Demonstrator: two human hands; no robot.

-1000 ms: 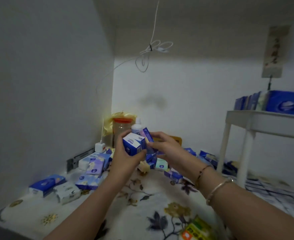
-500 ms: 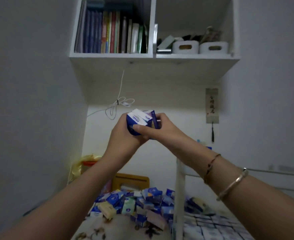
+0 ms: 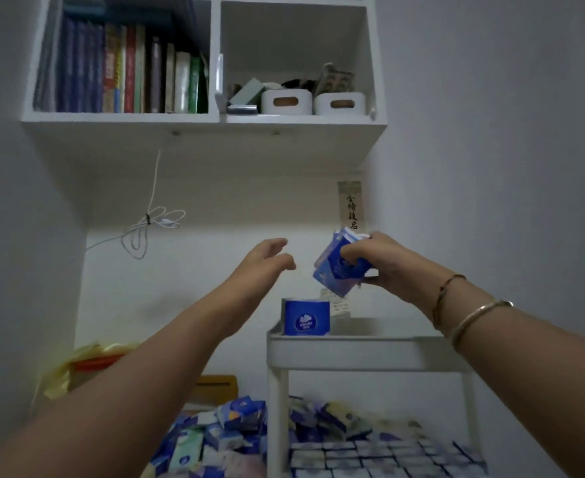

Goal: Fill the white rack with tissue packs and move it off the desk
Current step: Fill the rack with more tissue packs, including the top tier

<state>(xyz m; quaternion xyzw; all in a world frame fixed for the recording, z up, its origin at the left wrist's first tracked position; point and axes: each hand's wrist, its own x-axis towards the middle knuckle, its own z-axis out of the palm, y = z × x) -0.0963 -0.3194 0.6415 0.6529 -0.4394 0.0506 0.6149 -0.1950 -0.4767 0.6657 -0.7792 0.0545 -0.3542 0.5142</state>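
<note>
We're loading the white rack (image 3: 367,351): our right hand (image 3: 380,267) grips tissue packs (image 3: 339,267) above its top tray, left hand (image 3: 267,258) open and empty; next, set them beside the pack (image 3: 306,317) there

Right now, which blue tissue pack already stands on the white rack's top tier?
The blue pack with the white round logo, upright at the top tier's left end. The others are gripped in the right hand or heaped below.
</note>
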